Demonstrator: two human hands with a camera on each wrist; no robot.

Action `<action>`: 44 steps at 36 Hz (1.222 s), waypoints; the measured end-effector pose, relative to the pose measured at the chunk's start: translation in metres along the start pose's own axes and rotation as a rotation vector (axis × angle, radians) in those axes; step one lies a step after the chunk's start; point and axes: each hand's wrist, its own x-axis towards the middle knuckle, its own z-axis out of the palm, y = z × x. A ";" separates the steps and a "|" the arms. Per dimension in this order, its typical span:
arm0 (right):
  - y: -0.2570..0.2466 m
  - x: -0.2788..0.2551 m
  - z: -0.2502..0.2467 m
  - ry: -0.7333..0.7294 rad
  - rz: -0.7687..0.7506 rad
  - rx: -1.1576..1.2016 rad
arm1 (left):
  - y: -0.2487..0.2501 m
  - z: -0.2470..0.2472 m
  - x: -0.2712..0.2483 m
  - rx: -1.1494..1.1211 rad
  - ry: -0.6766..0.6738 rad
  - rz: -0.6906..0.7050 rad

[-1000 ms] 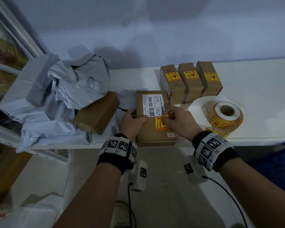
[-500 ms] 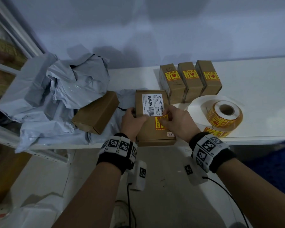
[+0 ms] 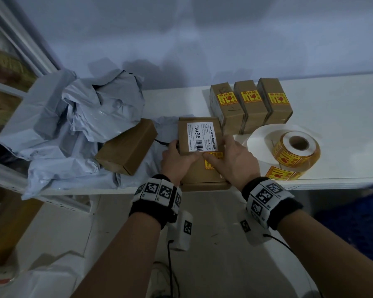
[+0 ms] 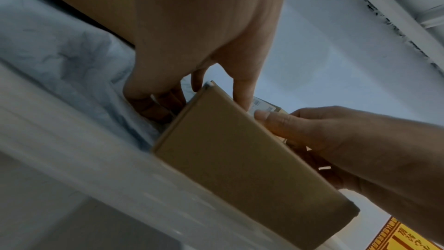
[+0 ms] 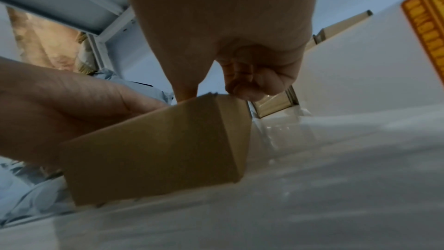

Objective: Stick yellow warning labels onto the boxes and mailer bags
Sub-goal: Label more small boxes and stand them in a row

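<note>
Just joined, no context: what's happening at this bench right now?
A person is labelling parcels. The left hand grips the left side of a flat brown box at the shelf edge, while the right hand presses a yellow label onto its top, below the white barcode sticker. Three small boxes behind already carry labels. The label roll sits to the right; another box and grey mailer bags wait on the left.

The boxes (image 3: pixel 199 166) are made of matt brown cardboard. A smooth white paper label (image 3: pixel 202 137) is seen at frame centre. The grey mailer bags (image 3: pixel 78 125) (upper left) are of wrinkled, slightly glossy plastic. The table (image 3: pixel 332 108) is smooth white.
</note>
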 end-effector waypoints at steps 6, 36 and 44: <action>0.012 0.006 0.004 -0.044 0.062 0.157 | -0.004 0.000 0.004 -0.025 -0.015 -0.002; 0.025 -0.001 -0.001 -0.135 -0.111 0.180 | 0.003 0.001 -0.003 -0.028 0.009 -0.003; 0.024 -0.004 -0.003 -0.151 -0.130 0.188 | 0.006 0.001 -0.006 -0.055 0.000 -0.020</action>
